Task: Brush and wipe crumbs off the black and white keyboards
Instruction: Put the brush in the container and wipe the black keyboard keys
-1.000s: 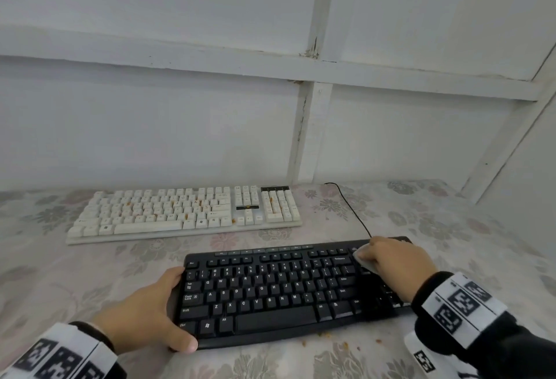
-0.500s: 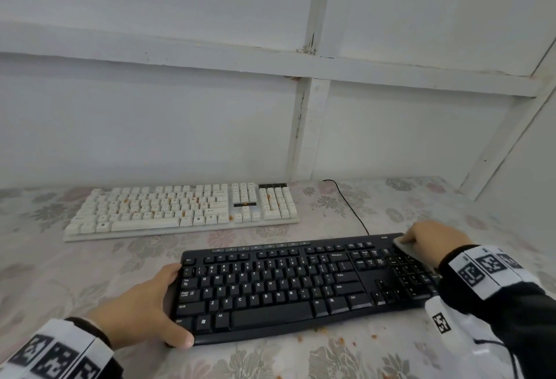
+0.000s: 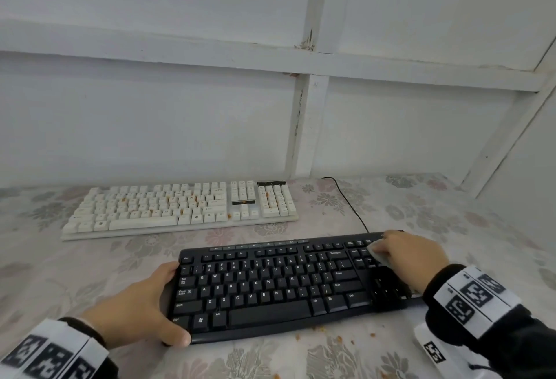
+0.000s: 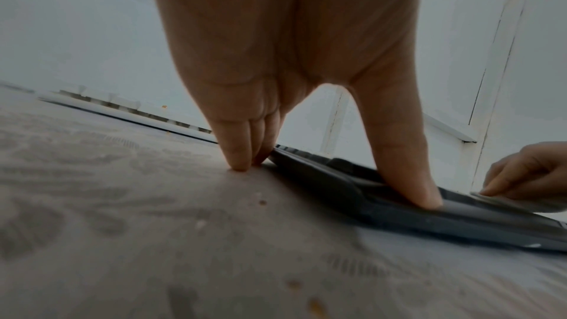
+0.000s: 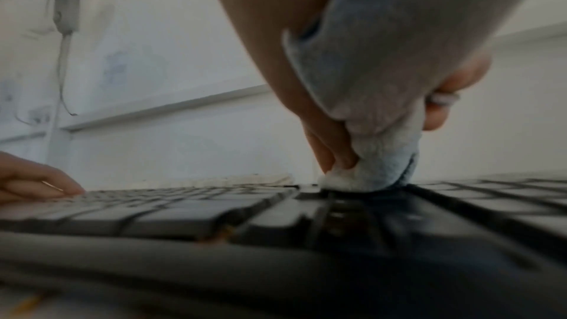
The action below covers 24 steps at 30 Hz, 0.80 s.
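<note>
Open strip of tabletop [image 3: 144, 253] between white keyboard [image 3: 180, 210] and black keyboard [image 3: 270, 285]; the two are apart. Black cable [image 3: 350, 201] crosses this strip at its right end, running to the black keyboard's far edge. Left hand [image 3: 135, 309] blocks the black keyboard's left end; right hand [image 3: 412, 255] with cloth [image 3: 377, 253] covers its far right corner. Wall [image 3: 150, 123] close behind the white keyboard. Bare tabletop right of both keyboards. Crumbs [image 3: 340, 339] on the near strip.
</note>
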{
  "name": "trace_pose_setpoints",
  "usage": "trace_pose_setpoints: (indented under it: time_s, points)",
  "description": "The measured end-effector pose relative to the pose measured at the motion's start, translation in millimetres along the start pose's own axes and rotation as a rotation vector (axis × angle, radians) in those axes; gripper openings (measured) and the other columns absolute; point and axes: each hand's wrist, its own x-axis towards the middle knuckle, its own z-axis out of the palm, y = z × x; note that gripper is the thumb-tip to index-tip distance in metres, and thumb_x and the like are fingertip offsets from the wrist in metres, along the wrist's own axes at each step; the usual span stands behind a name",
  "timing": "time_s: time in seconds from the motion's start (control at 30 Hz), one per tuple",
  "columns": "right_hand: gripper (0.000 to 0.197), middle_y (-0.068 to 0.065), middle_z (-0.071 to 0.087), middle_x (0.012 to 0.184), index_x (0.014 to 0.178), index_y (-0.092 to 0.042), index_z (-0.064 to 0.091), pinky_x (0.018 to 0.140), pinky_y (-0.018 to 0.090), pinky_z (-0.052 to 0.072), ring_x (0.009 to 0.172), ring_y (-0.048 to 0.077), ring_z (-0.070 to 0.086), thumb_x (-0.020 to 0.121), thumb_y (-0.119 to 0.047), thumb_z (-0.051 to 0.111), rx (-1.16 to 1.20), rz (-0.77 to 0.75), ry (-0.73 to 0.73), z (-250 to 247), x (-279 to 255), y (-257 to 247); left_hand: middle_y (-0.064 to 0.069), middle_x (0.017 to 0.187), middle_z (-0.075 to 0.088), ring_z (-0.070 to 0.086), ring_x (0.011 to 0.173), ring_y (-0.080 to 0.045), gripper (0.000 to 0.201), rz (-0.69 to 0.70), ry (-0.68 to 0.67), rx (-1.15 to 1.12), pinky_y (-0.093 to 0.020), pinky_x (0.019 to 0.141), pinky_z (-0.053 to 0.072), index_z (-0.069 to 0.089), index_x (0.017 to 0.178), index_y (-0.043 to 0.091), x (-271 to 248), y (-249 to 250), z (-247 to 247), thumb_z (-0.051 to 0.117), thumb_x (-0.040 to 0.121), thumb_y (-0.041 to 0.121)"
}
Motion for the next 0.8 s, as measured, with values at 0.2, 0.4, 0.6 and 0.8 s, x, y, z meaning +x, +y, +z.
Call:
trace_pose_setpoints:
  time_s: [0.2, 0.4, 0.6, 0.8]
  points:
    - [0.022, -0.005, 0.060, 0.086, 0.095, -0.023, 0.069, 0.058, 0.024, 0.039, 0.079, 0.016, 0.065, 0.091, -0.021, 0.047, -0.017, 0.193, -0.024, 0, 5, 35, 0.032, 0.114, 0.040, 0.044, 0.118, -0.005, 0.124, 0.012, -0.005, -0.024, -0.025, 0.101, 0.037, 0.017, 0.139, 0.032, -1, 1, 0, 0.085, 0.035, 0.036]
    - [0.035, -0.003, 0.072, 0.100, 0.101, -0.026, 0.073, 0.071, 0.022, 0.048, 0.087, 0.016, 0.068, 0.098, -0.043, 0.043, 0.082, 0.146, -0.043, -19, 5, 28, 0.028, 0.121, 0.041, 0.044, 0.119, -0.005, 0.126, 0.011, -0.012, -0.014, -0.025, 0.101, 0.037, 0.015, 0.141, 0.030, -2, 2, -1, 0.086, 0.037, 0.037]
    - [0.029, -0.011, 0.062, 0.099, 0.103, -0.032, 0.068, 0.078, 0.025, 0.049, 0.087, 0.012, 0.061, 0.096, -0.044, 0.043, 0.240, -0.187, 0.043, -7, -2, -17, 0.032, 0.116, 0.040, 0.045, 0.115, -0.002, 0.124, 0.029, -0.011, -0.028, -0.011, 0.083, 0.038, 0.017, 0.140, 0.028, -2, 3, 0, 0.085, 0.037, 0.034]
    - [0.014, -0.007, 0.045, 0.077, 0.081, -0.019, 0.056, 0.056, 0.022, 0.037, 0.063, 0.012, 0.050, 0.090, -0.016, 0.045, 0.034, 0.015, 0.051, 2, -4, 20, 0.020, 0.128, 0.037, 0.041, 0.121, -0.007, 0.133, 0.011, -0.002, 0.003, -0.023, 0.101, 0.036, 0.011, 0.145, 0.026, -2, 2, -1, 0.085, 0.035, 0.041]
